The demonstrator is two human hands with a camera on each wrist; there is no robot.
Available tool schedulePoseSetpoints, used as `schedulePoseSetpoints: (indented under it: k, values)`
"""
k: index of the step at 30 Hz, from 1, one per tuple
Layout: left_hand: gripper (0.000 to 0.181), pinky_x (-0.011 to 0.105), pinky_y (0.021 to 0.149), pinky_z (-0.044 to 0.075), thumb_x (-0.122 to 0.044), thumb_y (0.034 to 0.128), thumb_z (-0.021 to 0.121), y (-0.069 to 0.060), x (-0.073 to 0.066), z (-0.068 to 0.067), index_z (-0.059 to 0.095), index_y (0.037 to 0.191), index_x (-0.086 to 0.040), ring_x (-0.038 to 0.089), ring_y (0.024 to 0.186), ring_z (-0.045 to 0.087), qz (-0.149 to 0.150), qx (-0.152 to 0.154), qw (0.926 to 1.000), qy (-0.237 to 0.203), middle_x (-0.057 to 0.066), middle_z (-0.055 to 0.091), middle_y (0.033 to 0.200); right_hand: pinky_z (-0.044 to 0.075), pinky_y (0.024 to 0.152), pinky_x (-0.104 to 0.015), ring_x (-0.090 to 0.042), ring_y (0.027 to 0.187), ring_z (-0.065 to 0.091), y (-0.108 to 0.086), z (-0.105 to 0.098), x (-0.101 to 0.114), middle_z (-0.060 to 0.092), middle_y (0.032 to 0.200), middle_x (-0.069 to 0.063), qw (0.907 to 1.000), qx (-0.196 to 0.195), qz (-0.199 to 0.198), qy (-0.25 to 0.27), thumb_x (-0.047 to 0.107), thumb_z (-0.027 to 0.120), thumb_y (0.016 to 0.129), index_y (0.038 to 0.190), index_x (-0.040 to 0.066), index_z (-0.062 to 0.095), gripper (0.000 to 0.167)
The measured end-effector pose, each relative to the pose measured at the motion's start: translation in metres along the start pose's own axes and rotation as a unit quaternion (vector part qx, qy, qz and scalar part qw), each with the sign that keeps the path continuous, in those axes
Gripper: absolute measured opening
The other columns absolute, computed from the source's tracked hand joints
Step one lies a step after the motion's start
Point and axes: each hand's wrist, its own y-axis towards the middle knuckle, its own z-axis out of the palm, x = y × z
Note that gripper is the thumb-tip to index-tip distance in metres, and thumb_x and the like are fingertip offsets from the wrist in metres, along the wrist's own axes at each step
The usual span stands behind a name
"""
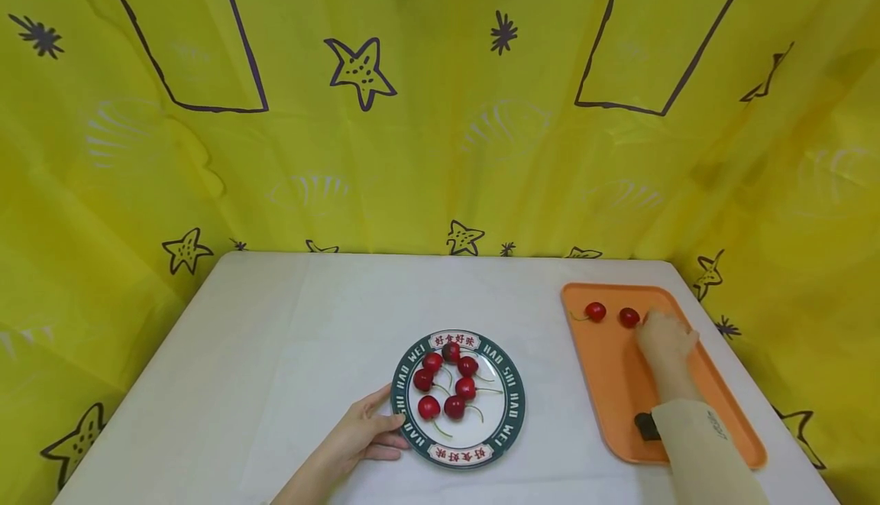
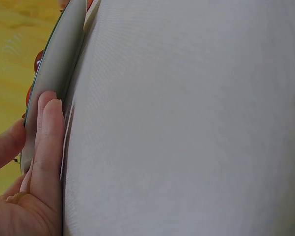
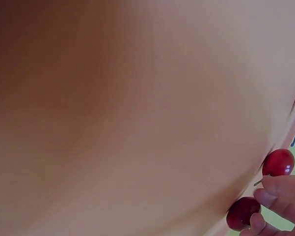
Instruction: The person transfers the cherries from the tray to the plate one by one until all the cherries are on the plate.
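My left hand (image 1: 371,428) grips the left rim of a round white plate (image 1: 481,428) with a dark green lettered border. The thumb lies on top and the fingers go under, as the left wrist view shows. Several red cherries (image 1: 454,407) with thin stems lie on the plate. Over the far right part of an orange tray (image 1: 615,390), my right hand (image 1: 667,341) pinches a dark cherry (image 3: 241,214) at its fingertips; from the head this cherry is hidden. Beside that hand sits another cherry (image 1: 629,317), and farther left a third cherry (image 1: 595,311) with its stem out to the left.
A white-covered table (image 1: 289,352) carries both the plate and the tray. Yellow curtains (image 1: 426,146) with drawn stars and shells stand behind it and at both sides. A black wrist device (image 1: 646,426) shows below the right sleeve (image 1: 708,451).
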Motion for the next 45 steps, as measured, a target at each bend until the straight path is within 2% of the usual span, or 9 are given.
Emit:
schedulePoseSetpoints:
  k: [5,12,19,25,29,33,36,40,45]
  values:
    - [0.077,0.037,0.063,0.058,-0.011,0.0867,0.061,-0.001,-0.001,0.0,0.012,0.145,-0.002,0.022,0.067,0.068,0.001,0.001,1.0,0.0,0.013,0.068,0.08,0.027,0.089,-0.065,-0.056,0.104,0.036,0.001,0.002,0.002,0.037,0.111,-0.043,0.9995,0.014,-0.004,-0.028,0.012,0.035,0.095,0.126,-0.013,0.035,0.04]
    - [0.076,0.037,0.063,0.058,-0.011,0.0869,0.061,-0.001,0.0,0.0,0.012,0.145,-0.001,0.022,0.067,0.068,0.007,0.004,1.0,0.001,0.016,0.068,0.08,0.025,0.092,-0.066,-0.058,0.106,0.034,0.002,0.007,0.001,0.034,0.113,-0.045,0.9983,0.011,-0.019,-0.054,0.004,0.033,0.093,0.121,-0.017,0.039,0.035]
    - [0.076,0.035,0.061,0.058,-0.012,0.0865,0.061,0.0,0.002,0.0,0.015,0.145,-0.003,0.021,0.067,0.068,0.01,0.002,0.9999,-0.001,0.017,0.068,0.079,0.029,0.086,-0.062,-0.055,0.099,0.039,0.001,0.007,0.002,0.04,0.103,-0.041,0.9976,0.009,-0.027,-0.063,-0.001,0.036,0.09,0.106,-0.016,0.05,0.026]
    - [0.075,0.036,0.061,0.058,-0.012,0.0865,0.061,0.0,0.002,0.0,0.015,0.145,-0.003,0.021,0.066,0.068,0.008,-0.001,1.0,0.0,0.016,0.068,0.078,0.026,0.089,-0.065,-0.055,0.102,0.037,0.001,0.007,0.003,0.039,0.106,-0.041,0.9983,0.003,-0.022,-0.053,0.0,0.035,0.092,0.11,-0.017,0.047,0.028]
    - [0.075,0.036,0.061,0.058,-0.012,0.0864,0.061,0.0,0.001,0.001,0.015,0.145,-0.003,0.021,0.066,0.068,0.006,-0.004,1.0,0.001,0.016,0.068,0.078,0.022,0.093,-0.067,-0.056,0.104,0.035,0.001,0.005,0.005,0.038,0.109,-0.041,0.9988,-0.02,-0.024,-0.039,0.004,0.035,0.094,0.111,-0.015,0.046,0.028]
    - [0.076,0.036,0.061,0.058,-0.012,0.0861,0.061,0.0,0.001,0.002,0.015,0.145,-0.003,0.021,0.065,0.068,0.006,-0.005,1.0,0.0,0.016,0.068,0.078,0.025,0.085,-0.064,-0.054,0.1,0.036,-0.001,0.003,0.008,0.038,0.107,-0.039,0.9971,-0.061,-0.037,-0.026,0.006,0.037,0.095,0.108,-0.012,0.048,0.025]
    - [0.076,0.036,0.061,0.058,-0.012,0.0859,0.061,-0.001,0.001,0.002,0.015,0.145,-0.003,0.021,0.065,0.068,0.007,-0.004,1.0,-0.002,0.016,0.068,0.077,0.027,0.079,-0.06,-0.051,0.096,0.036,-0.002,-0.001,0.012,0.038,0.103,-0.037,0.9943,-0.092,-0.05,-0.023,0.008,0.037,0.096,0.106,-0.011,0.049,0.024]
    - [0.076,0.035,0.06,0.058,-0.012,0.0859,0.061,-0.002,0.0,0.002,0.015,0.145,-0.003,0.02,0.065,0.068,0.009,-0.003,0.9999,-0.003,0.016,0.068,0.077,0.025,0.078,-0.059,-0.047,0.09,0.035,-0.004,-0.007,0.018,0.038,0.098,-0.032,0.9903,-0.121,-0.066,-0.015,0.01,0.036,0.098,0.105,-0.009,0.049,0.024]
    - [0.076,0.035,0.06,0.058,-0.012,0.086,0.061,-0.002,0.0,0.002,0.015,0.145,-0.003,0.02,0.065,0.068,0.007,-0.004,1.0,0.0,0.015,0.068,0.076,0.025,0.076,-0.058,-0.044,0.086,0.035,-0.009,-0.017,0.028,0.038,0.092,-0.027,0.9836,-0.153,-0.095,-0.002,0.007,0.042,0.095,0.103,-0.006,0.048,0.016]
